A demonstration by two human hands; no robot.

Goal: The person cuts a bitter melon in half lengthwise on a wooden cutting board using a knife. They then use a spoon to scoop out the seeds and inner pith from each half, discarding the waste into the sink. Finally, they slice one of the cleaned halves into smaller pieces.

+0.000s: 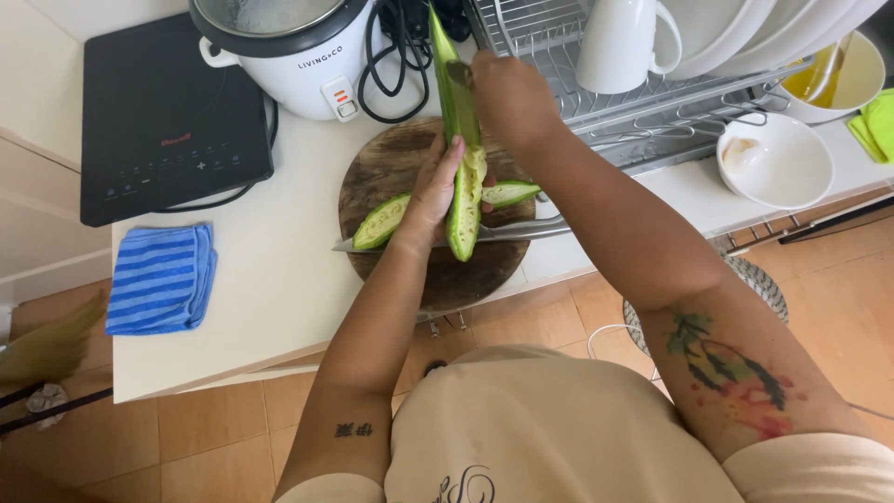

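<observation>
My left hand (430, 197) grips a long green gourd half (463, 200), cut side up, above a round wooden cutting board (386, 168). My right hand (507, 98) holds a small spoon-like tool (458, 73) pressed into the upper part of that half, where pale pith shows. Two other green gourd pieces (380, 224) (509, 194) lie on the board. A long knife (521, 231) rests flat across the board beneath the gourd.
A white rice cooker (289, 47) and black cords (396, 56) stand behind the board. A black induction hob (163, 116) is at left, a blue striped cloth (160, 278) below it. A dish rack (652, 93) with a mug and plates, and a white bowl (778, 163), are at right.
</observation>
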